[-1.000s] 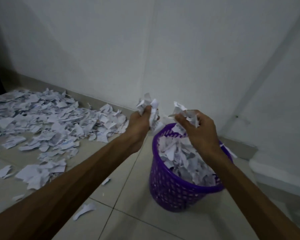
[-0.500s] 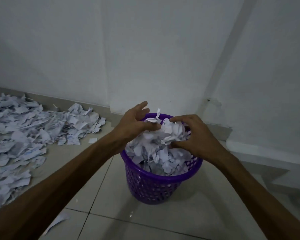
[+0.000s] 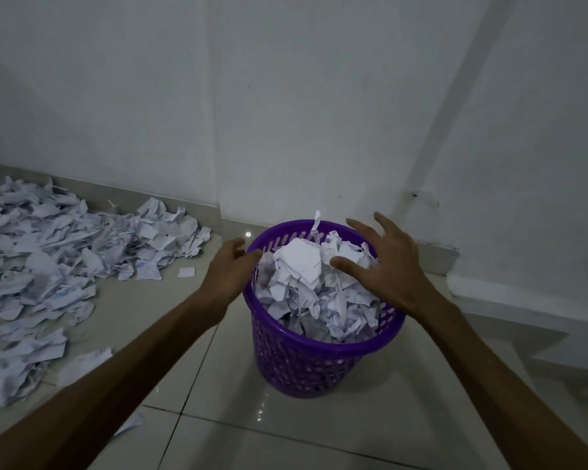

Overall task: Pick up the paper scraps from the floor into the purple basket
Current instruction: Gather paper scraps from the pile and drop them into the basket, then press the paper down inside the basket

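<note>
The purple basket (image 3: 306, 368) stands on the tiled floor near the wall, heaped to the rim with white paper scraps (image 3: 306, 279). My left hand (image 3: 231, 269) hovers at the basket's left rim, fingers loosely curled and holding nothing. My right hand (image 3: 384, 262) is spread over the right side of the heap, fingers straight, thumb touching the paper. A large spread of paper scraps on the floor (image 3: 58, 252) lies to the left.
White walls meet in a corner behind the basket, with a skirting (image 3: 170, 205) along the floor. A small loose scrap (image 3: 186, 272) lies between the pile and the basket. Another scrap (image 3: 129, 424) lies by my left forearm. A raised white ledge (image 3: 523, 293) runs on the right.
Both hands held bunches of scraps above the basket, dropped them onto the heap and have now opened; my left hand has drawn back to the left rim.
</note>
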